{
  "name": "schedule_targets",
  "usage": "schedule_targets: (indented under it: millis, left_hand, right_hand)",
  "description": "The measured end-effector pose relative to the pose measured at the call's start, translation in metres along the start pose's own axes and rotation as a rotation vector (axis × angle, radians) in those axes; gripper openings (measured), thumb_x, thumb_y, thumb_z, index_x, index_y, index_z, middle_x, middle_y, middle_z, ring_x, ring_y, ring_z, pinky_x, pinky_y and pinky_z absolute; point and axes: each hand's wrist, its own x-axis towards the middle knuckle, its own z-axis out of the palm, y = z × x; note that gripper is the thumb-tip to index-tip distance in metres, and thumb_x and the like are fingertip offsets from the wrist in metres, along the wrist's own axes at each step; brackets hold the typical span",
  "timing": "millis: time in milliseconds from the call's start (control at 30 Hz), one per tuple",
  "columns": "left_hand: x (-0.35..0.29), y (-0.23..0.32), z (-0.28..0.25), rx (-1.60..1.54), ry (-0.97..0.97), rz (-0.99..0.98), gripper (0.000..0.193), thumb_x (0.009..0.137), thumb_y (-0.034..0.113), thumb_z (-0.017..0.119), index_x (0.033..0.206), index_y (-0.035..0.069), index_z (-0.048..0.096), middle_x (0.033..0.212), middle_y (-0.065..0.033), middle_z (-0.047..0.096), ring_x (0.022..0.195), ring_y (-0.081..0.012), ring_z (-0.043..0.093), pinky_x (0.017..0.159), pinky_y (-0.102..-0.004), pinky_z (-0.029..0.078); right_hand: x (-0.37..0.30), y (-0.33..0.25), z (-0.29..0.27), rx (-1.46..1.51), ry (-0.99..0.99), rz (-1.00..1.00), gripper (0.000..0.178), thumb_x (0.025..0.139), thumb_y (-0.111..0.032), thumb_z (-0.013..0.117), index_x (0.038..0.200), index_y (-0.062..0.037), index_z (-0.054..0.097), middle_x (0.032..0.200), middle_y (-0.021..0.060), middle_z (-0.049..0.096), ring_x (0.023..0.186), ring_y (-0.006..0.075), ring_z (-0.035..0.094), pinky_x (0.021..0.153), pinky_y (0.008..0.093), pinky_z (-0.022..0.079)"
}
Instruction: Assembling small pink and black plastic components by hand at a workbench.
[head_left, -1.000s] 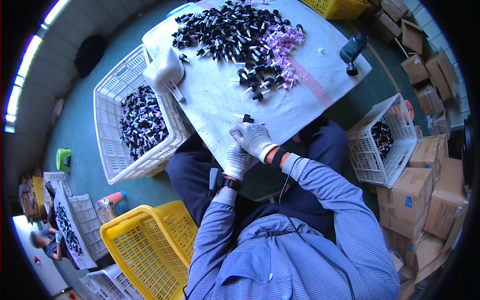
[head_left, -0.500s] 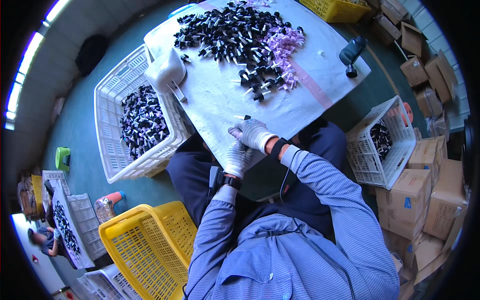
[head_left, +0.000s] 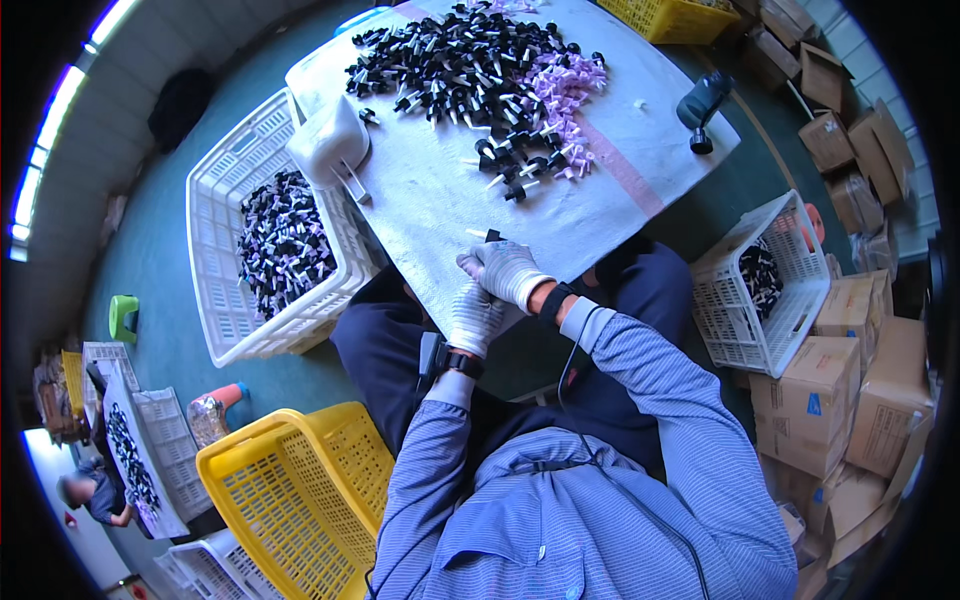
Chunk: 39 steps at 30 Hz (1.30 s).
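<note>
At the near edge of a white table (head_left: pixel 420 205) heaped with black caps (head_left: pixel 450 65), gloved left hand (head_left: pixel 474 314) and right hand (head_left: pixel 510 272) meet, fingers curled, any grip hidden; one white-tipped black cap (head_left: pixel 493 236) shows just beyond the right knuckles

Past the table's left edge, the strip window (head_left: pixel 60 110) glares white with a violet-blue fringe, leaving the wall (head_left: pixel 110 150) beside it dim. Cool, bluish light washes the table (head_left: pixel 420 185); below its near corner the dark trousers (head_left: pixel 375 345) sink into shadow. The left hand (head_left: pixel 474 315) and right hand (head_left: pixel 510 272) look fairly crisp to me, but the cardboard boxes (head_left: pixel 805 395) bend toward the rim, blackened at every corner.
</note>
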Motion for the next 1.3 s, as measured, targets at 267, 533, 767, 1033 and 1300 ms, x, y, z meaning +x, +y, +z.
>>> schedule_targets:
  millis: [267,533,767,1033,1300]
  left_hand:
    - [0.014,-0.083,0.042,-0.619,-0.029,0.058,0.046,0.094,0.015,0.052,0.138,0.006,0.041,0.129,-0.0106,0.056,0.117,-0.0200,0.056,0.097,-0.0290,0.044]
    - [0.018,-0.085,0.040,0.039,-0.129,0.084,0.047,0.103,0.022,0.030,0.147,0.008,0.027,0.146,-0.0086,0.039,0.135,-0.0196,0.038,0.112,-0.0331,0.030]
    - [0.016,-0.076,0.040,-0.168,-0.118,0.236,0.045,0.105,0.020,0.026,0.148,0.008,0.026,0.147,-0.0118,0.037,0.136,-0.0221,0.037,0.112,-0.0339,0.032]
    - [0.013,-0.066,0.038,-0.431,-0.160,0.135,0.045,0.105,0.021,0.026,0.148,0.007,0.026,0.149,-0.0105,0.035,0.137,-0.0201,0.036,0.114,-0.0321,0.029]
    - [0.012,-0.019,0.013,0.180,-0.329,-0.042,0.044,0.105,0.018,0.024,0.146,0.005,0.027,0.148,-0.0093,0.036,0.136,-0.0164,0.036,0.113,-0.0296,0.031]
  right_hand:
    - [-0.009,-0.008,0.006,0.035,0.068,0.002,0.046,0.097,-0.047,0.042,0.100,-0.0101,0.069,0.097,0.0155,0.070,0.098,0.0344,0.066,0.096,0.0550,0.038]
    - [-0.009,-0.004,0.005,0.086,0.075,0.012,0.046,0.097,-0.046,0.042,0.102,-0.0096,0.069,0.101,0.0187,0.069,0.101,0.0359,0.065,0.097,0.0561,0.039]
    - [-0.004,-0.003,0.004,0.078,0.030,0.032,0.045,0.097,-0.046,0.043,0.105,-0.0094,0.068,0.102,0.0196,0.069,0.103,0.0361,0.064,0.096,0.0561,0.040]
    - [-0.005,0.002,0.008,0.135,0.088,0.028,0.041,0.096,-0.043,0.047,0.106,-0.0102,0.068,0.100,0.0196,0.069,0.101,0.0358,0.065,0.097,0.0547,0.039]
    - [-0.010,0.008,0.007,0.103,0.146,0.088,0.035,0.093,-0.042,0.050,0.110,-0.0177,0.069,0.099,0.0163,0.070,0.097,0.0340,0.066,0.090,0.0445,0.048]
